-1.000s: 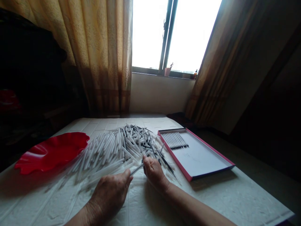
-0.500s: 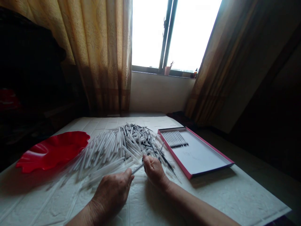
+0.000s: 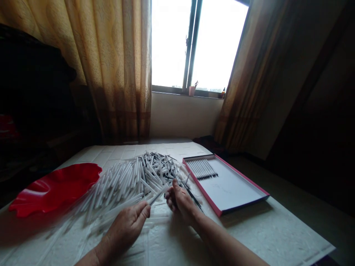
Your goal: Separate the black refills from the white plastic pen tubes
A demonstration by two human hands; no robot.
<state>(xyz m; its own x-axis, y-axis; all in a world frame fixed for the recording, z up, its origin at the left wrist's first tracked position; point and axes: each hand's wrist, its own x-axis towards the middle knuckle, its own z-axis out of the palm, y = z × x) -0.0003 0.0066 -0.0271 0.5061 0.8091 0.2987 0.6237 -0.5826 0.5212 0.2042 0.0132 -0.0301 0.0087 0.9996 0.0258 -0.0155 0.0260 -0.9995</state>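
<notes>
My left hand (image 3: 130, 223) is closed around the lower end of a slim pen (image 3: 157, 196) with a pale barrel. The pen slants up to the right toward my other hand. Just beyond its far end is my right hand (image 3: 179, 199), thumb raised and fingers loosely curled, with nothing visible in it. In front of both hands lies a heap of white pen barrels (image 3: 122, 181). Dark thin refills and small black parts (image 3: 159, 162) are mixed into its right side.
A shallow box lid with a pink rim (image 3: 203, 194) stands on the right, holding a row of pens (image 3: 201, 169) with dark tips. On the left is a red wavy-edged bowl (image 3: 58, 186). All rest on a white-covered table (image 3: 277, 229).
My right hand has loosened from the pen's upper end, its thumb lifting and fingers opening. My left hand keeps the pen. The whole view has shifted slightly.
</notes>
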